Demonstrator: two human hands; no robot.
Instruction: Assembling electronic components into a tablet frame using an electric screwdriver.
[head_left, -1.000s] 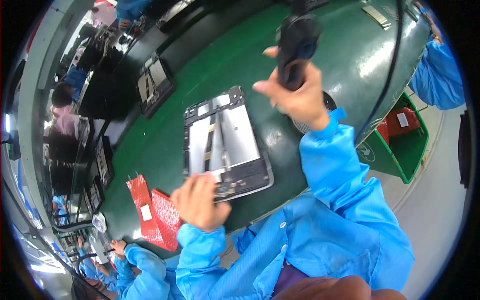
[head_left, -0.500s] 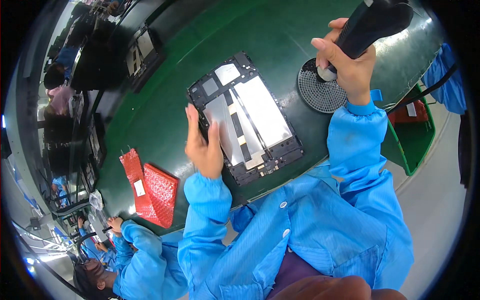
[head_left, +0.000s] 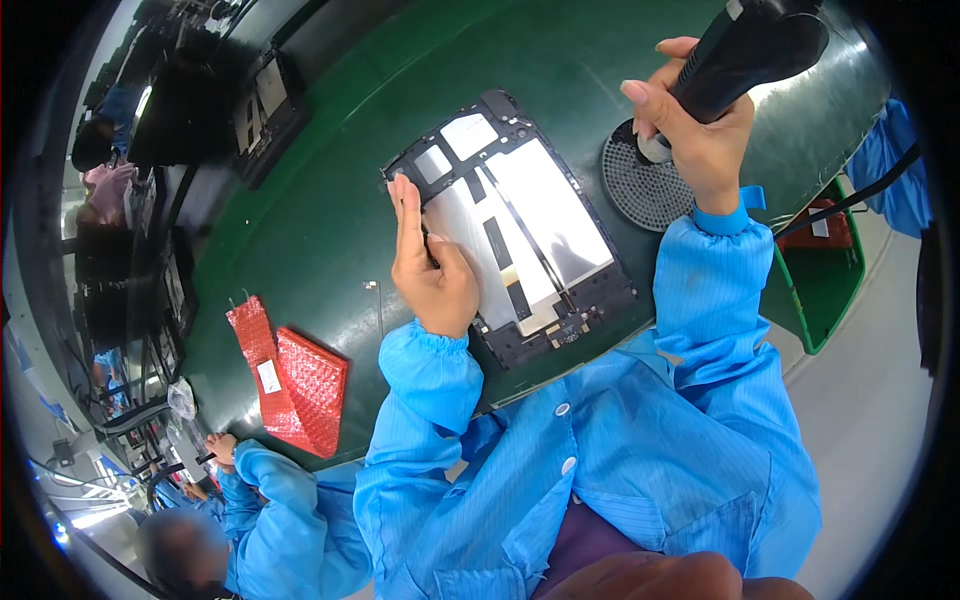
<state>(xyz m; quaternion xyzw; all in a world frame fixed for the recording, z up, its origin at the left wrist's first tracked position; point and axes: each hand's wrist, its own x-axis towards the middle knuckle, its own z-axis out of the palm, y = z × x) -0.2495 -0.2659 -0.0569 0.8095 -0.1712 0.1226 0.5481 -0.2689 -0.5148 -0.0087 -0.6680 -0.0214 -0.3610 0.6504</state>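
Note:
An opened tablet [head_left: 515, 235] shows its black frame, silvery battery panels and dark flex strips. My left hand [head_left: 432, 275] grips its left edge, thumb over the side and fingers extended upward; that edge looks slightly raised. In my right hand [head_left: 700, 135] is a thick black handheld tool [head_left: 745, 60], apparently an electric screwdriver, with a pale round end [head_left: 655, 150] pointing down. This end is over a round grey plate [head_left: 640, 195] full of small holes. The fingers wrap round the tool, and its tip is hidden.
Red bubble-wrap pouches [head_left: 305, 390] lie on the green bench [head_left: 330, 200] at left, near a small thin cable part [head_left: 373, 300]. A co-worker's blue sleeve [head_left: 290, 510] is at lower left. A green bin [head_left: 825, 300] stands right. Another tablet assembly [head_left: 265, 110] sits far left.
The tablet and my left hand have shifted a little to the right, with the left edge lifting slightly. The small cable part now shows on the bench. My right hand stays nearly still.

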